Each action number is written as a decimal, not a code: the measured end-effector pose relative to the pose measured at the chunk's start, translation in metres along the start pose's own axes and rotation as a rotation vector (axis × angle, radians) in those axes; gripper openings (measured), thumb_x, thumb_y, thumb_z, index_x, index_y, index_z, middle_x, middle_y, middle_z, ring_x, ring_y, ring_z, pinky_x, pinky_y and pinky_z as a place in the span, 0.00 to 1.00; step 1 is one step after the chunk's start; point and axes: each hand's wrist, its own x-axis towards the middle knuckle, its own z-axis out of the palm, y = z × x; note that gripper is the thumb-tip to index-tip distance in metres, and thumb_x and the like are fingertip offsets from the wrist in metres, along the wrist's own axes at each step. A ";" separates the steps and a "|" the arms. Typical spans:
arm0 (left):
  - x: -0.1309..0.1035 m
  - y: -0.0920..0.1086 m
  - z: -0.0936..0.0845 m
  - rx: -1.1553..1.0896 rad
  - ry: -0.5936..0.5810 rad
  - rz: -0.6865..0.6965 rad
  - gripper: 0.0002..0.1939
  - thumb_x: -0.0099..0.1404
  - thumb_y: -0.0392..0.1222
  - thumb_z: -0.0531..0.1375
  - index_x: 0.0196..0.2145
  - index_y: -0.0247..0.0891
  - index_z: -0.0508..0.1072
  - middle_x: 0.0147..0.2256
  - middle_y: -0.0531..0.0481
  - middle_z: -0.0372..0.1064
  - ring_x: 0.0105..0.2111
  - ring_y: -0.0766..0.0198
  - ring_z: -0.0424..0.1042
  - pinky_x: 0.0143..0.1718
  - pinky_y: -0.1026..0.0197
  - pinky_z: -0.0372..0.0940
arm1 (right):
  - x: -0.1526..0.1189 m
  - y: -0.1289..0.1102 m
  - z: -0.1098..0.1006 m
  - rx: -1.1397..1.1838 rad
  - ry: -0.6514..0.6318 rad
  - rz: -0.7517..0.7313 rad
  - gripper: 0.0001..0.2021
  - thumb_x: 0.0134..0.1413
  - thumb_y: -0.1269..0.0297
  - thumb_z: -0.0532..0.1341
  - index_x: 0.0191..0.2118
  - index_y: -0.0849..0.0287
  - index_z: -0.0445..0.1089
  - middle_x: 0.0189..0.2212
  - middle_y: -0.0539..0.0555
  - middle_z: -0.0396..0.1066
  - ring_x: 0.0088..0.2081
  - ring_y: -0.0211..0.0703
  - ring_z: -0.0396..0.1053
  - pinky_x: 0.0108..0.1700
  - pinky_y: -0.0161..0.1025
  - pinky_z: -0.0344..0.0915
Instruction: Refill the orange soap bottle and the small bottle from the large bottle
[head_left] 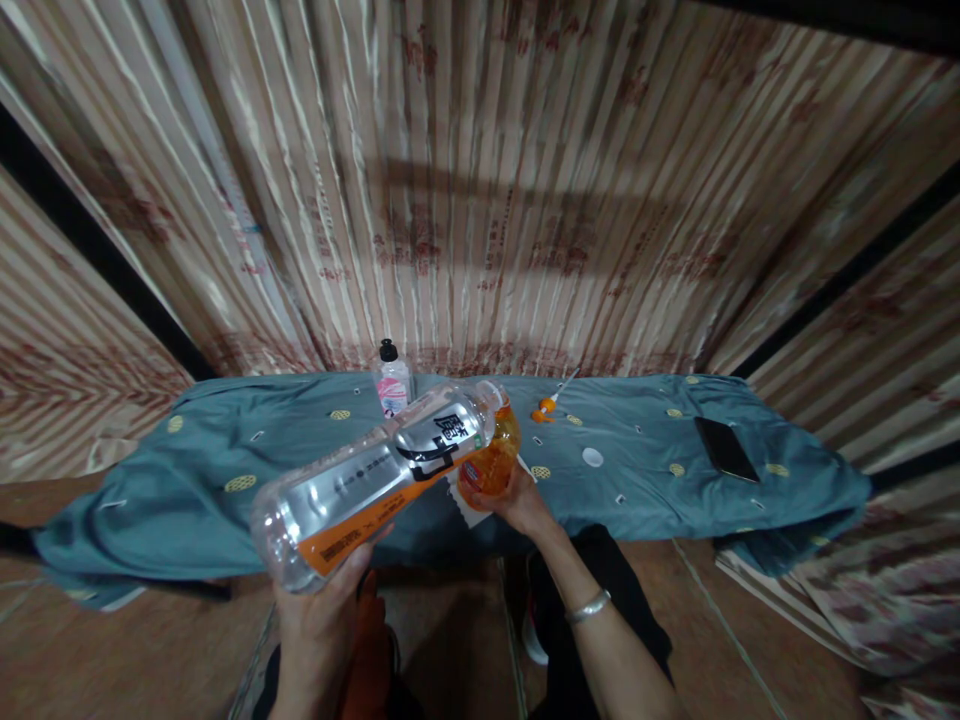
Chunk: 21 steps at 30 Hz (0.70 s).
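The left hand point(337, 590) grips a clear, silver-and-orange-labelled bottle point(367, 490), tilted, neck toward two o'clock; the right hand point(521, 503) grasps an amber bottle point(491, 462) over the cloth-covered counter point(637, 505). Their tops overlap; whether they touch is hard to tell.

Large bottle point(375, 487): clear, silver + orange print, black lettering. Small bottle point(496, 452): translucent orange. Squeeze bottle point(393, 388): clear, black top, pink print. Cloth point(637, 505): teal, yellow oval motifs. Curtain point(487, 140): beige, dark-red print. Bangle point(589, 607): silver.
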 end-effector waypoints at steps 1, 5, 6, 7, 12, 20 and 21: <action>0.000 0.000 0.000 0.001 -0.001 -0.002 0.30 0.46 0.42 0.77 0.47 0.35 0.77 0.35 0.40 0.83 0.32 0.45 0.83 0.37 0.47 0.79 | 0.000 0.000 0.000 0.012 -0.001 0.003 0.30 0.37 0.56 0.77 0.49 0.52 0.71 0.45 0.54 0.82 0.46 0.54 0.81 0.54 0.56 0.77; 0.000 0.000 -0.002 0.000 0.011 -0.011 0.27 0.45 0.42 0.77 0.43 0.36 0.78 0.34 0.42 0.82 0.32 0.46 0.83 0.36 0.48 0.80 | 0.001 0.002 0.002 0.055 -0.030 -0.002 0.30 0.38 0.57 0.77 0.50 0.53 0.72 0.45 0.55 0.83 0.46 0.54 0.81 0.54 0.55 0.78; 0.000 0.000 -0.001 -0.003 0.013 -0.012 0.27 0.45 0.42 0.78 0.43 0.36 0.78 0.34 0.42 0.83 0.32 0.46 0.83 0.36 0.48 0.80 | 0.002 0.002 0.002 0.062 -0.036 -0.004 0.29 0.39 0.58 0.77 0.50 0.53 0.72 0.45 0.55 0.83 0.47 0.54 0.81 0.54 0.55 0.78; 0.000 0.001 -0.001 -0.006 0.012 -0.014 0.27 0.45 0.42 0.78 0.43 0.37 0.78 0.35 0.43 0.83 0.32 0.46 0.83 0.37 0.47 0.80 | 0.002 0.003 0.003 0.064 -0.038 -0.005 0.28 0.39 0.58 0.77 0.49 0.53 0.73 0.45 0.55 0.83 0.47 0.54 0.81 0.54 0.54 0.78; -0.001 0.002 0.003 -0.004 0.002 -0.011 0.24 0.46 0.42 0.77 0.42 0.37 0.79 0.34 0.44 0.82 0.33 0.47 0.83 0.38 0.48 0.80 | 0.003 0.007 0.003 0.034 -0.012 -0.003 0.28 0.39 0.59 0.78 0.50 0.51 0.73 0.46 0.53 0.82 0.48 0.54 0.81 0.54 0.54 0.78; 0.000 0.005 0.005 0.003 -0.001 -0.018 0.33 0.43 0.43 0.78 0.48 0.38 0.77 0.35 0.42 0.83 0.33 0.44 0.83 0.35 0.45 0.80 | 0.002 0.005 0.002 -0.030 0.002 -0.013 0.29 0.39 0.57 0.77 0.50 0.53 0.73 0.46 0.54 0.82 0.47 0.53 0.81 0.54 0.53 0.78; -0.001 0.006 0.007 -0.002 0.007 -0.019 0.35 0.42 0.44 0.78 0.49 0.38 0.76 0.35 0.43 0.83 0.32 0.44 0.83 0.35 0.46 0.80 | 0.002 0.004 0.001 -0.037 0.006 -0.015 0.29 0.39 0.57 0.77 0.50 0.53 0.73 0.46 0.54 0.82 0.47 0.53 0.81 0.54 0.53 0.77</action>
